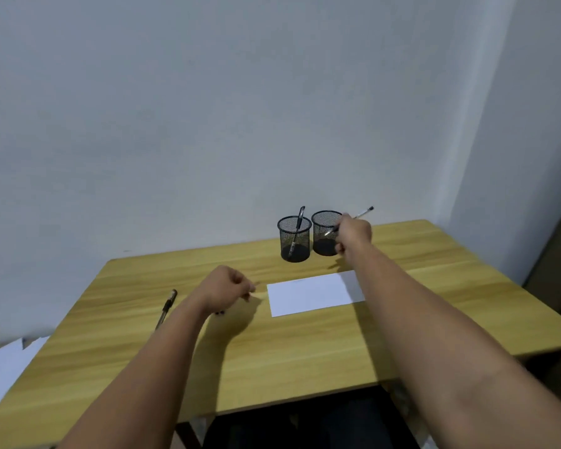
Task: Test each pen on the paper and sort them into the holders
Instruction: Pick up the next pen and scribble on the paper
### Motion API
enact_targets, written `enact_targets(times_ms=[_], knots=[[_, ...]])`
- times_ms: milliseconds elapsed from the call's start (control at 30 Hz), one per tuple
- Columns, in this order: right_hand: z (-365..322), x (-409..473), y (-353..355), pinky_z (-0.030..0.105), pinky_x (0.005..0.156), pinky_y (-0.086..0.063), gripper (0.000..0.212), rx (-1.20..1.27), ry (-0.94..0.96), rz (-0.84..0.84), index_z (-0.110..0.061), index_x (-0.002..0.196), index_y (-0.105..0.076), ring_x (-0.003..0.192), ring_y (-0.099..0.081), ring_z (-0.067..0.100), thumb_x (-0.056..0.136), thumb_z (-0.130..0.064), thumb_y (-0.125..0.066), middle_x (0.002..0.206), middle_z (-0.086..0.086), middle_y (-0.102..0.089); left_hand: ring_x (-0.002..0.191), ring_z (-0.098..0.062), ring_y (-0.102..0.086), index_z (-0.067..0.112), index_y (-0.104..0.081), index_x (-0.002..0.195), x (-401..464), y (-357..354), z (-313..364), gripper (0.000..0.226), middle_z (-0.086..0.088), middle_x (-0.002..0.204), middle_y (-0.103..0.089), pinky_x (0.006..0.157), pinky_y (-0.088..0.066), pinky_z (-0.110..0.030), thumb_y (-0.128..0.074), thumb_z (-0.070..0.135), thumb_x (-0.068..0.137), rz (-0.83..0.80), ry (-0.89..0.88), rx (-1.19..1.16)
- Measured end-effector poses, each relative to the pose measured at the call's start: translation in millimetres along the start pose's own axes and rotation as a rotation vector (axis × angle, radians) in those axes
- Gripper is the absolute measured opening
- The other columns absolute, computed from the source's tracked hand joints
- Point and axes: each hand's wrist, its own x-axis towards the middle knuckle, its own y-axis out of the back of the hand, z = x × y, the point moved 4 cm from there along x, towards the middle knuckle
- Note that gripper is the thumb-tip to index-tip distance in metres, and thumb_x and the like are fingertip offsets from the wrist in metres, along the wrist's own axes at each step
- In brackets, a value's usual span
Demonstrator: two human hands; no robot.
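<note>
Two black mesh holders stand side by side at the back of the wooden table [305, 351]. The left holder [294, 243] has one dark pen [299, 222] leaning in it. My right hand [353, 234] grips a clear pen [363, 213] tilted over the right holder [325, 233], its tip down inside the rim. A white sheet of paper [314, 294] lies in front of the holders. My left hand [227, 290] rests loosely curled on the table left of the paper, nothing visible in it. Another dark pen [166, 308] lies on the table to its left.
White papers [4, 367] hang over the table's left edge. A small dark object [220, 313] peeks from under my left wrist. A pale wall rises right behind the holders, and the table's right edge is close to a corner.
</note>
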Motion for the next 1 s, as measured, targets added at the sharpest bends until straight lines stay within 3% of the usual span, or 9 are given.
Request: enact_targets(times_ms=[100,167,267,433,533,633,700,800,1000], knots=[[-10,-2,14,0.02,0.04,-0.038,0.039,-0.033,0.11,-0.075,-0.009,0.075,-0.067,0.045,-0.047,0.018,0.107,-0.029,-0.056,0.058,0.005,-0.057,0.085,-0.018,-0.067,0.026,-0.076,0.09,7,11,-19,0.013,0.005,0.09,-0.074,0.075,-0.055,-0.034,-0.065,0.031,0.095,0.309,0.007,0.163],[1,-6,10,0.019,0.039,-0.043,0.033,-0.065,0.172,-0.131,-0.009,0.078,-0.069,0.045,-0.052,0.015,0.104,-0.027,-0.065,0.059,0.004,-0.062,0.096,-0.02,-0.066,0.031,-0.075,0.103,17,5,-16,0.015,0.006,0.102,-0.074,0.079,-0.054,-0.035,-0.062,0.034,0.095,0.35,0.002,0.337],[23,-5,12,0.02,0.043,-0.047,0.031,-0.096,0.249,-0.13,-0.013,0.074,-0.065,0.045,-0.054,0.012,0.1,-0.025,-0.075,0.058,0.003,-0.062,0.106,-0.025,-0.062,0.033,-0.074,0.105,27,-11,-8,0.019,0.004,0.108,-0.071,0.082,-0.052,-0.038,-0.059,0.037,0.094,0.393,-0.059,0.588],[54,0,10,0.022,0.043,-0.046,0.022,-0.069,0.209,-0.237,-0.008,0.087,-0.069,0.048,-0.055,0.017,0.105,-0.018,-0.066,0.068,0.01,-0.073,0.109,-0.027,-0.056,0.036,-0.074,0.111,49,-30,-21,0.027,0.001,0.111,-0.064,0.082,-0.045,-0.037,-0.055,0.046,0.095,0.395,-0.022,0.751],[63,-2,11,0.022,0.045,-0.048,0.02,-0.129,0.234,-0.297,-0.007,0.091,-0.073,0.054,-0.058,0.018,0.105,-0.02,-0.067,0.074,0.009,-0.075,0.106,-0.033,-0.058,0.032,-0.075,0.11,55,-37,-26,0.027,-0.004,0.109,-0.066,0.081,-0.046,-0.039,-0.057,0.042,0.093,0.427,-0.063,0.735],[68,-6,7,0.023,0.044,-0.044,0.029,-0.116,0.32,-0.31,-0.005,0.083,-0.063,0.056,-0.056,0.023,0.103,-0.024,-0.072,0.066,0.012,-0.064,0.1,-0.033,-0.059,0.023,-0.075,0.114,48,-45,-23,0.035,-0.003,0.107,-0.068,0.082,-0.049,-0.042,-0.057,0.042,0.09,0.475,-0.277,0.607],[70,-7,2,0.024,0.044,-0.044,0.035,-0.112,0.35,-0.316,-0.006,0.079,-0.06,0.052,-0.055,0.021,0.103,-0.028,-0.072,0.06,0.009,-0.061,0.112,-0.026,-0.058,0.022,-0.071,0.123,40,-54,-15,0.042,0.002,0.119,-0.067,0.086,-0.052,-0.041,-0.053,0.046,0.093,0.355,-0.404,0.517],[79,-5,-6,0.029,0.048,-0.045,0.037,-0.12,0.335,-0.389,-0.01,0.074,-0.06,0.053,-0.054,0.022,0.101,-0.03,-0.075,0.06,0.01,-0.06,0.129,-0.018,-0.051,0.022,-0.063,0.133,32,-66,-9,0.057,0.004,0.139,-0.059,0.094,-0.053,-0.04,-0.045,0.058,0.093,0.18,-0.444,0.523],[103,8,-6,0.041,0.062,-0.05,0.047,-0.206,0.302,-0.383,-0.01,0.067,-0.054,0.061,-0.059,0.03,0.1,-0.039,-0.072,0.062,0.013,-0.059,0.113,-0.02,-0.046,0.003,-0.065,0.111,18,-77,-13,0.065,-0.012,0.119,-0.063,0.088,-0.045,-0.033,-0.037,0.058,0.091,0.204,-0.428,0.458]])
